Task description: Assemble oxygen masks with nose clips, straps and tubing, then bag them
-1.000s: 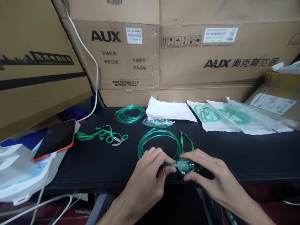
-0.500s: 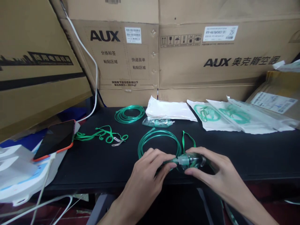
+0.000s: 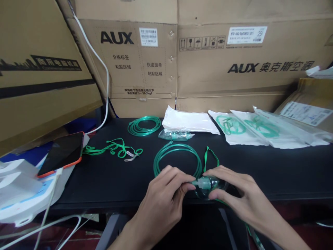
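Observation:
My left hand (image 3: 162, 196) pinches the end of a coiled green tube (image 3: 177, 152) at the front edge of a black table (image 3: 104, 177). Beside it, my right hand (image 3: 234, 192) is wrapped round a clear green-tinted oxygen mask (image 3: 209, 184), thumb below and fingers above. The tube end meets the mask's white connector between my two hands. A green elastic strap (image 3: 210, 158) loops up from the mask. Farther back lie a second tube coil (image 3: 144, 125), another clear mask (image 3: 175, 135) and a loose green strap (image 3: 114, 149).
Sealed white packets (image 3: 262, 130) with green parts lie at the back right, and an open white pouch (image 3: 188, 121) sits mid-back. A phone (image 3: 62, 152) with an orange case rests at the left on white items. Large AUX cardboard boxes (image 3: 208, 59) wall the back. A white cable (image 3: 104, 73) hangs down.
The mask and tube end shifted a little right and up, then back down toward the table edge. Both hands keep their grips. The strap loop moved slightly right.

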Tool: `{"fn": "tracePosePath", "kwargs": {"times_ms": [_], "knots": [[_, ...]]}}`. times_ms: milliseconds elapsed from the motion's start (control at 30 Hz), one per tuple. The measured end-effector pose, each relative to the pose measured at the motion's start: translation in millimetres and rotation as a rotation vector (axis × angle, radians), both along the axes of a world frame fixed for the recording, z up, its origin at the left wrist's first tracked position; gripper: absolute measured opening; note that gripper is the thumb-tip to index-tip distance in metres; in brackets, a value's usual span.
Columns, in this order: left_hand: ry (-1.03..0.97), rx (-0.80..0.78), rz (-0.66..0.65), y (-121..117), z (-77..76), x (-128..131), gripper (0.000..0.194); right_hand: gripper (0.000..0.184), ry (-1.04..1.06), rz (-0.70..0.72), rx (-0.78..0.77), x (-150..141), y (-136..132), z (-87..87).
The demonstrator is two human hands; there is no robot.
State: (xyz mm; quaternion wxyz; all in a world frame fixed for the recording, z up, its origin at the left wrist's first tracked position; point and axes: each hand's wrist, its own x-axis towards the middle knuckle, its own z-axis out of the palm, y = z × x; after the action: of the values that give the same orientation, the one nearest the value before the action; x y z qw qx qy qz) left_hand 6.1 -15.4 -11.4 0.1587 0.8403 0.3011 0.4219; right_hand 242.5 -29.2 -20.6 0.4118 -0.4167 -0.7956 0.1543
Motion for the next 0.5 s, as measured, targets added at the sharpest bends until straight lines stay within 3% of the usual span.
{"fn": "tracePosePath", "kwargs": {"times_ms": [500], "knots": [[0.040, 0.036, 0.044, 0.2, -5.2, 2.5, 0.020, 0.028, -0.016, 0.030, 0.089, -3.8, -0.8, -6.2]]}}
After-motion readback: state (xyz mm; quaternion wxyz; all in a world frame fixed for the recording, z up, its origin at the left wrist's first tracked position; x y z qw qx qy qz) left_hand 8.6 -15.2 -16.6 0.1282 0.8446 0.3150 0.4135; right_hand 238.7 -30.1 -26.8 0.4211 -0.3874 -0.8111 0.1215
